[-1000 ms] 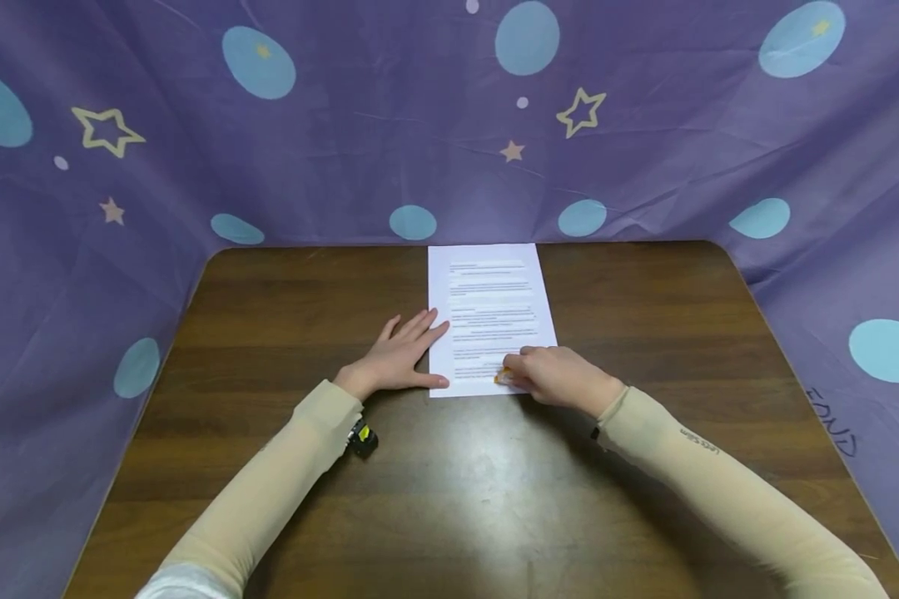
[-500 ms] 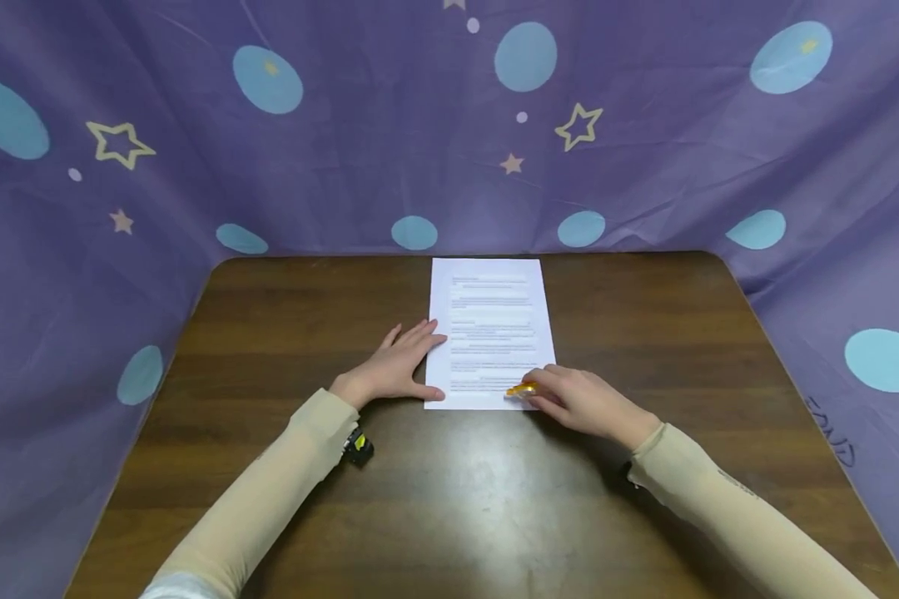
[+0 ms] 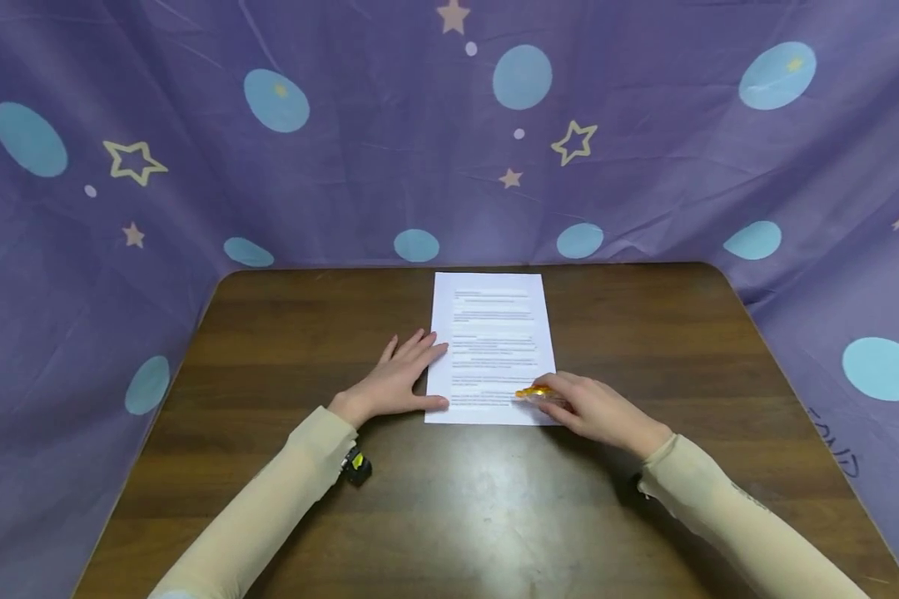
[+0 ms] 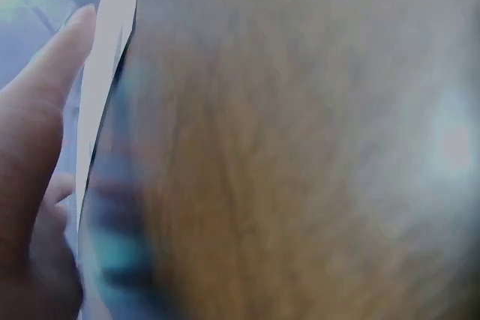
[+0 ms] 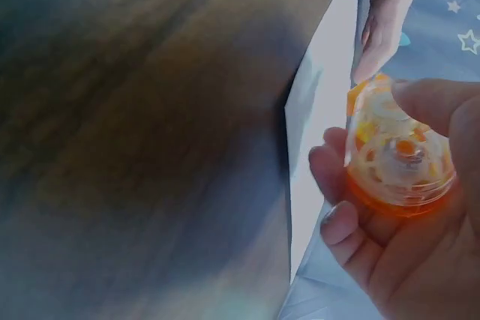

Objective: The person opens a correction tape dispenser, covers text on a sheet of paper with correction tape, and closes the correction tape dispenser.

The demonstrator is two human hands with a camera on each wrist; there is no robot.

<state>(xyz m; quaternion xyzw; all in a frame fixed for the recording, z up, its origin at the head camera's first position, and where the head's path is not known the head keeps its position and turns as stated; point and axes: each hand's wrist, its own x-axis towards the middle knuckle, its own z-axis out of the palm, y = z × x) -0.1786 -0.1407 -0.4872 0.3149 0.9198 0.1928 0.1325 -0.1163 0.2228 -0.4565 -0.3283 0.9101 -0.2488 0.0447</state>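
Observation:
A printed sheet of paper (image 3: 487,333) lies on the table, with several lines of small text and whitened bands between them. My left hand (image 3: 391,378) rests with spread fingers on the sheet's left edge. In the left wrist view the thumb (image 4: 56,73) shows beside the edge-on paper (image 4: 105,58). Over the lower right of the sheet, my right hand (image 3: 595,408) holds an orange and clear correction tape (image 3: 537,393) between thumb and fingers. The right wrist view shows the correction tape (image 5: 401,151) close up, its small reel visible through the clear case. Whether its tip touches the paper I cannot tell.
A brown wooden table (image 3: 449,516) carries the sheet. Purple cloth (image 3: 389,125) with blue dots and stars hangs behind it and at both sides. A small dark device (image 3: 357,466) sits at the left wrist.
My right hand has shifted to the right and turned, so more of the correction tape shows. The left hand stays on the paper's edge. The head view has tilted up slightly.

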